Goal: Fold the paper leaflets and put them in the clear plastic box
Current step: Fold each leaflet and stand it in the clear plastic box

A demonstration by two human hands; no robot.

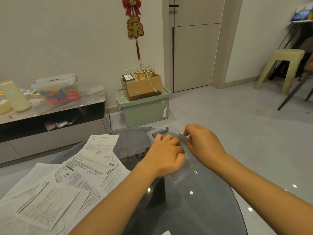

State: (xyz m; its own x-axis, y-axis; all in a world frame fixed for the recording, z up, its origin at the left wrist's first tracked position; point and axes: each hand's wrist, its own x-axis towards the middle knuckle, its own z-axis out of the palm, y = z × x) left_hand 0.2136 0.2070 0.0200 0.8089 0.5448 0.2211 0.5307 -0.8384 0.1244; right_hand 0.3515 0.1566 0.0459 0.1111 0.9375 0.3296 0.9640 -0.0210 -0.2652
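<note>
Two hands over clear box (183,173); right fingers (187,131) pinch folded leaflet (183,139), left fingers (169,141) curled, touching it.

This is a home living room. A red ornament (134,22) hangs on the wall above a low cabinet (52,116), with a plastic stool (281,68), storage bin (144,109) and cardboard box (142,86) on the tiled floor (237,124).

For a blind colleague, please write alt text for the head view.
Both hands, left hand and right hand, hold a folded leaflet over a clear plastic box on a glass table; unfolded leaflets lie left.
</note>
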